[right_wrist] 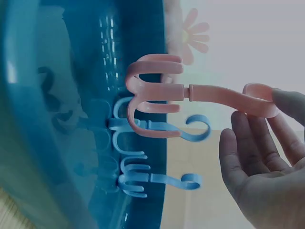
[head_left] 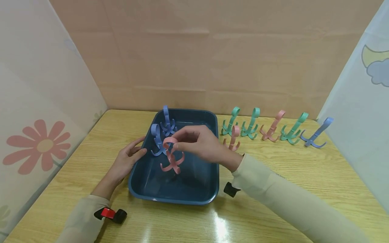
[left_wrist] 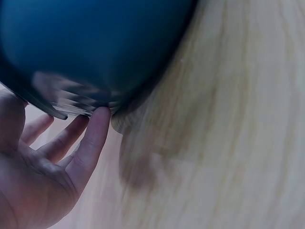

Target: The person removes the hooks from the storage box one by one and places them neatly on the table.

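Hook in right hand: pink, 4 curved prongs.

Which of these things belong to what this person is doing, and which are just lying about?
Probably part of the job:
pink hook in the right hand
dark blue tray, left hand at its edge
two blue hooks in the tray
on the table: three green hooks, two pink hooks, one blue hook

Seemingly just surroundings:
brown backdrop
flower, moon and cloud on the side walls
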Demonstrator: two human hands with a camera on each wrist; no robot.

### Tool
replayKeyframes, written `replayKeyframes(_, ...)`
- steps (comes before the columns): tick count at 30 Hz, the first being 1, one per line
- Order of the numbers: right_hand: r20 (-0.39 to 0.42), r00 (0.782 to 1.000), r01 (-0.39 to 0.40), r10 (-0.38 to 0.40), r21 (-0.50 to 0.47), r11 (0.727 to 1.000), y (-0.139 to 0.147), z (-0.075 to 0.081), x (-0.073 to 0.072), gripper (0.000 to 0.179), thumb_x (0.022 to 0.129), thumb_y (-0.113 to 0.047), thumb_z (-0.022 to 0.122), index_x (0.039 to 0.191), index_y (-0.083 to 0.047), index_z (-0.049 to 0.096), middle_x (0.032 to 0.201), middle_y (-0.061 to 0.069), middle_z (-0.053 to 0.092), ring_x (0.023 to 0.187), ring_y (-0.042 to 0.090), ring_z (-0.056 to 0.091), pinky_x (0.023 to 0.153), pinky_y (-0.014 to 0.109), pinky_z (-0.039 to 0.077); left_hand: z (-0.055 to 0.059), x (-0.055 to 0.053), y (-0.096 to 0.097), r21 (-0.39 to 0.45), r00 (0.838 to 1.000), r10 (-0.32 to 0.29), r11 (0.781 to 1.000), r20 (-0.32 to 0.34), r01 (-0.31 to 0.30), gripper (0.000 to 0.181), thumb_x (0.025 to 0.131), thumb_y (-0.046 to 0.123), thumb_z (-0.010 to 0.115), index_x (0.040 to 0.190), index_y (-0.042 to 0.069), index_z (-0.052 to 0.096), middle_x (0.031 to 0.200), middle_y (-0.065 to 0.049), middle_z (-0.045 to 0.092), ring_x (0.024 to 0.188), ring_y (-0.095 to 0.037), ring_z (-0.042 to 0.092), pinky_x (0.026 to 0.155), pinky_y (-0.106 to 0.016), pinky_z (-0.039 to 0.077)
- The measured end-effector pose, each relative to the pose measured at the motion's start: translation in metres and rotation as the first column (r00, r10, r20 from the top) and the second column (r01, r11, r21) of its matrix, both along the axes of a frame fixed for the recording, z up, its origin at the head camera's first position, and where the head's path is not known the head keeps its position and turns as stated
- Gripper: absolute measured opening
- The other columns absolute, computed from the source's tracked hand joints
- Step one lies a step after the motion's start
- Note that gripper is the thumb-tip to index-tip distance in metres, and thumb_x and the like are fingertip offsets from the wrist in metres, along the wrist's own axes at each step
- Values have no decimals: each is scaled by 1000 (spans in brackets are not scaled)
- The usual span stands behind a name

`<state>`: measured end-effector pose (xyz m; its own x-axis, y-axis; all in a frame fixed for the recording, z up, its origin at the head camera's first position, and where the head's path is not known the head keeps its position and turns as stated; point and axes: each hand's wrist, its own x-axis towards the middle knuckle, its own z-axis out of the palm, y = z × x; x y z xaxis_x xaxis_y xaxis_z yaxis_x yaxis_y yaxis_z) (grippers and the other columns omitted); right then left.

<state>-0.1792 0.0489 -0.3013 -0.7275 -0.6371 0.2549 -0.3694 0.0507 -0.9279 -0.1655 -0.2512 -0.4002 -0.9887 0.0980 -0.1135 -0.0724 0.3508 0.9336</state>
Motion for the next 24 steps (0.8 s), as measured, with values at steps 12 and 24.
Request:
replayKeyframes(12,24,993,117,-116,-41,992,42,17,14,24,91,-6,74,114,-8,74,107,8,74,98,27,70,86,39,57,1,-1,0,4,1000,2,1000,-8,-2,61,103,39,57,158,23,35,143,-24,51,127,-41,53,105,-58,42)
replayKeyframes(24,34,965,263,-261,-47,964,99,25,31,26,94,-8,71,120,-6,72,112,14,73,92,24,69,71,28,55,0,0,0,-21,1000,0,1000,-3,-1,60,103,38,57,158,25,34,144,-24,51,127,-42,53,104,-60,42)
